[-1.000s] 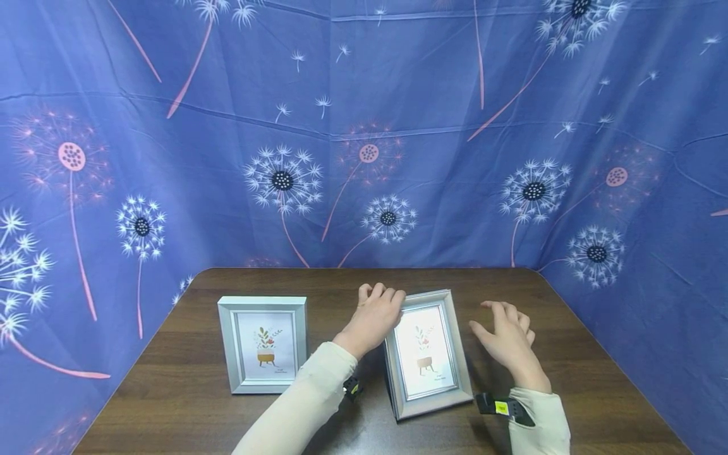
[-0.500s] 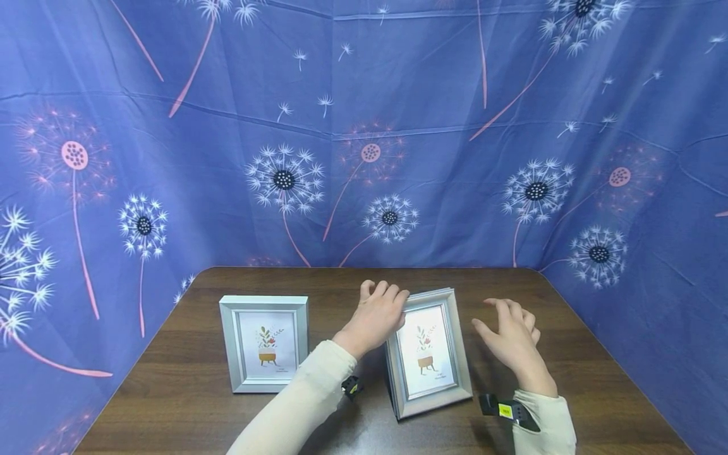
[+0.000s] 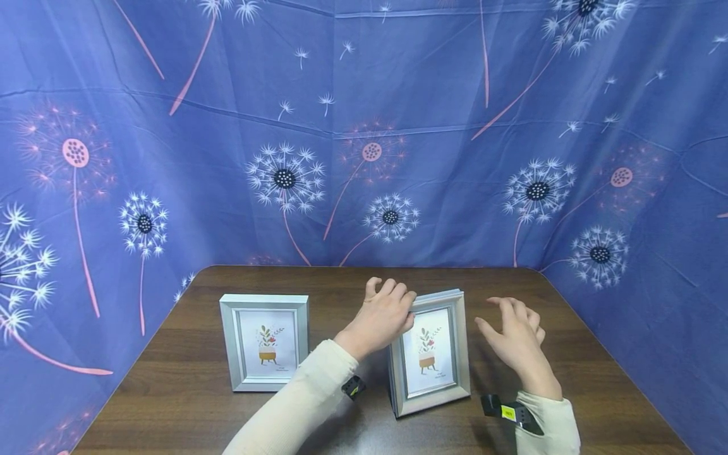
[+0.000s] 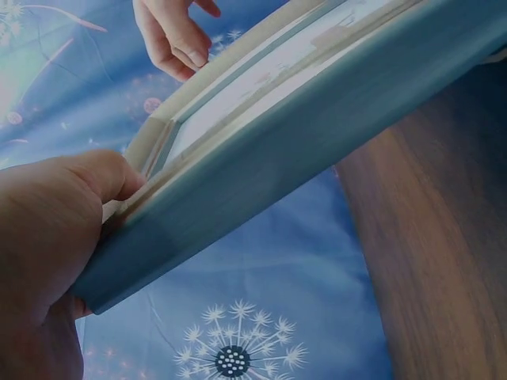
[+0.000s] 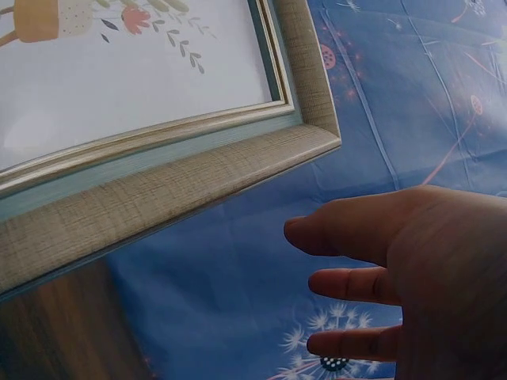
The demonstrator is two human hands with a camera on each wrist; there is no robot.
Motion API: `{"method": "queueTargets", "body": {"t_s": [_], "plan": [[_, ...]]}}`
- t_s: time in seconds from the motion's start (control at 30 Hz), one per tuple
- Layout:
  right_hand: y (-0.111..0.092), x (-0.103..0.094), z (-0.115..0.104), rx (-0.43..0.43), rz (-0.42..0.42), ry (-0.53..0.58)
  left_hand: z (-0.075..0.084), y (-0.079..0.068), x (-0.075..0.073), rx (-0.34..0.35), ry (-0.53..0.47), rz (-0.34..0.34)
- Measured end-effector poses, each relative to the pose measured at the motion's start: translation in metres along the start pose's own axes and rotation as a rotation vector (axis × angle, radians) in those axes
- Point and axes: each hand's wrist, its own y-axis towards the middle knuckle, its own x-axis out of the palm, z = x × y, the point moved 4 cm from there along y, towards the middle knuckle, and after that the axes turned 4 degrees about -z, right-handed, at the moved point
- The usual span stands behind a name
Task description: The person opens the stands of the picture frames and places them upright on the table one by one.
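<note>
My left hand [image 3: 378, 319] grips the top left corner of a picture frame [image 3: 463, 354], its thumb on the front and fingers behind, as the left wrist view shows. That frame has a beige front, bluish sides and a print of a plant in an orange pot; it stands slightly tilted and turned on the table. My right hand [image 3: 516, 341] hovers just right of it with fingers spread and relaxed, holding nothing. In the right wrist view a gap shows between the thumb [image 5: 341, 227] and the frame's corner [image 5: 321, 136].
A second, pale picture frame [image 3: 227, 341] with the same print stands upright on the left of the brown wooden table [image 3: 170, 404]. Blue dandelion-print cloth [image 3: 443, 189] hangs behind the table and at both sides.
The picture frame in my left hand has turned a little and stands more upright, its glare gone. My right hand has shifted slightly to the right.
</note>
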Motion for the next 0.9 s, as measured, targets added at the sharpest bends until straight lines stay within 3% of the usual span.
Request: {"method": "queueTargets", "body": {"t_s": [0.1,0.3,0.9], "plan": [[-0.001,-0.002,-0.001,-0.017,0.024,-0.001,0.001,0.000,-0.002,0.009,0.019,-0.007],[-0.004,-0.006,-0.003,-0.009,-0.005,0.003,0.000,0.000,-0.006,0.009,0.025,-0.002],[-0.008,-0.011,-0.007,-0.055,0.020,0.009,-0.002,0.006,-0.020,-0.024,-0.125,-0.059]]}}
